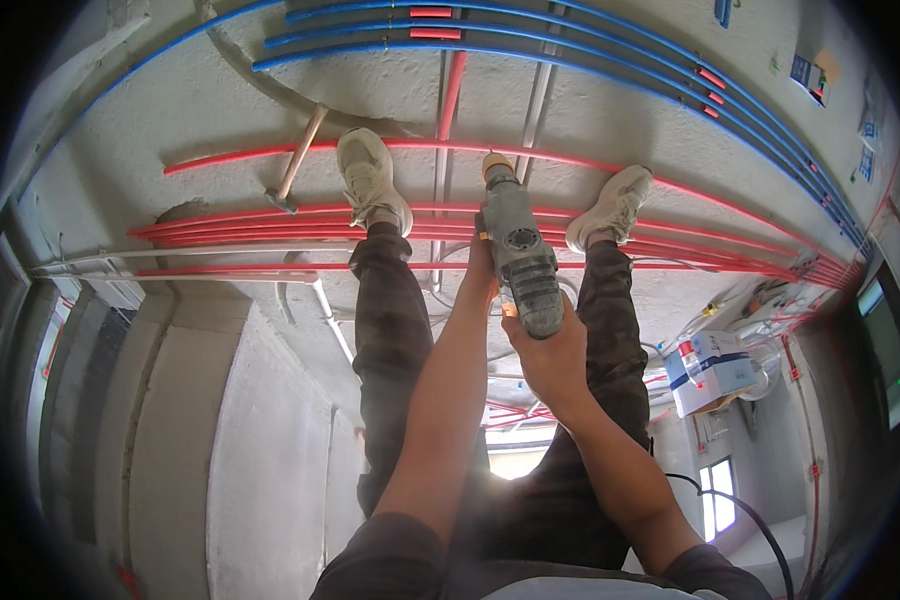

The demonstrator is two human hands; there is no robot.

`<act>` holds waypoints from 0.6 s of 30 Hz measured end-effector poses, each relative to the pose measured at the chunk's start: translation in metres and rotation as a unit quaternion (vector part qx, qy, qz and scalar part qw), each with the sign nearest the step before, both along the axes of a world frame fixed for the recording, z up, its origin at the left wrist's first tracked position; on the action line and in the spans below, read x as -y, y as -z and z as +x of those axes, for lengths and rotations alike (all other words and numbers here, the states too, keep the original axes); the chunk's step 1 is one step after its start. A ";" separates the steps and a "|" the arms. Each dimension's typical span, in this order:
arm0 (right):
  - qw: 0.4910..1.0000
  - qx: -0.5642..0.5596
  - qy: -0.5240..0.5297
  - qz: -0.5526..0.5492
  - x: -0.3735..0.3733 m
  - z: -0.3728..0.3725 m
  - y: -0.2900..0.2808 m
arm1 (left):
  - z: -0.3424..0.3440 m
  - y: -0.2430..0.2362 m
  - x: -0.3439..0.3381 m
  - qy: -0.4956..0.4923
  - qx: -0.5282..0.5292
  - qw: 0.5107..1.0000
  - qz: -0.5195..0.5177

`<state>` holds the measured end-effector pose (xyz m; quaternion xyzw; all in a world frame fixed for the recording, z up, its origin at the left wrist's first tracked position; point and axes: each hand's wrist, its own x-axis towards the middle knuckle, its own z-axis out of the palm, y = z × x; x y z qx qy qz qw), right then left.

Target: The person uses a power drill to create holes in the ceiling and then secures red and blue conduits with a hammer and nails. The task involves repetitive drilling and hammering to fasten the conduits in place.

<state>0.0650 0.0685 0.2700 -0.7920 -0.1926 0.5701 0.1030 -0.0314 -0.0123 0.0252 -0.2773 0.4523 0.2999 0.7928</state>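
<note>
A dusty grey rotary hammer drill [525, 262] is between my feet, its tan-collared nose pointing away from me at a red conduit pipe [545, 153]. My right hand [553, 350] is closed round the rear end of the drill. On the drill's left side, my left hand [479, 268] grips it near the middle; its fingers are partly hidden behind the body. Whether the bit's tip touches the floor, I cannot tell. A hammer [298, 165] with a wooden handle lies left of my left shoe, its handle across the red pipe.
Several red pipes [270, 225] run across the concrete floor under my feet. Farther off lie several blue pipes [360, 46]. A white and blue cardboard box [715, 370] stands at the right among clutter. A black cable [760, 520] curves beside my right arm. A bare wall [270, 440] is at left.
</note>
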 end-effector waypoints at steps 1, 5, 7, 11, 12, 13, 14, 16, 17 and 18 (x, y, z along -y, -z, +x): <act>1.000 -0.008 0.012 -0.016 -0.001 -0.001 0.002 | 0.000 0.003 0.001 0.001 0.007 1.000 0.002; 0.998 -0.022 0.032 -0.056 0.000 -0.005 0.010 | -0.005 0.012 0.000 -0.021 0.050 0.999 0.008; 0.999 -0.016 0.024 -0.040 0.002 -0.008 0.013 | -0.006 0.014 -0.001 -0.013 0.026 0.999 0.024; 1.000 -0.006 0.021 -0.011 0.008 -0.010 0.015 | -0.004 -0.005 -0.016 0.046 -0.057 0.997 -0.007; 1.000 -0.008 0.022 -0.014 0.009 -0.010 0.015 | -0.007 0.002 -0.013 0.030 -0.040 0.999 -0.014; 1.000 -0.012 0.020 -0.011 0.010 -0.010 0.015 | -0.009 0.004 -0.012 0.013 -0.023 0.999 -0.021; 1.000 -0.015 0.019 -0.007 0.009 -0.011 0.015 | -0.011 0.006 -0.010 0.009 -0.015 1.000 -0.015; 1.000 -0.012 0.016 -0.004 0.007 -0.013 0.016 | -0.015 0.008 -0.010 0.001 0.003 1.000 0.000; 1.000 -0.006 0.015 -0.003 0.006 -0.014 0.017 | -0.015 0.007 -0.010 -0.004 0.005 1.000 -0.002; 1.000 0.001 0.014 -0.003 0.005 -0.016 0.018 | -0.013 0.006 -0.010 -0.009 0.007 1.000 -0.004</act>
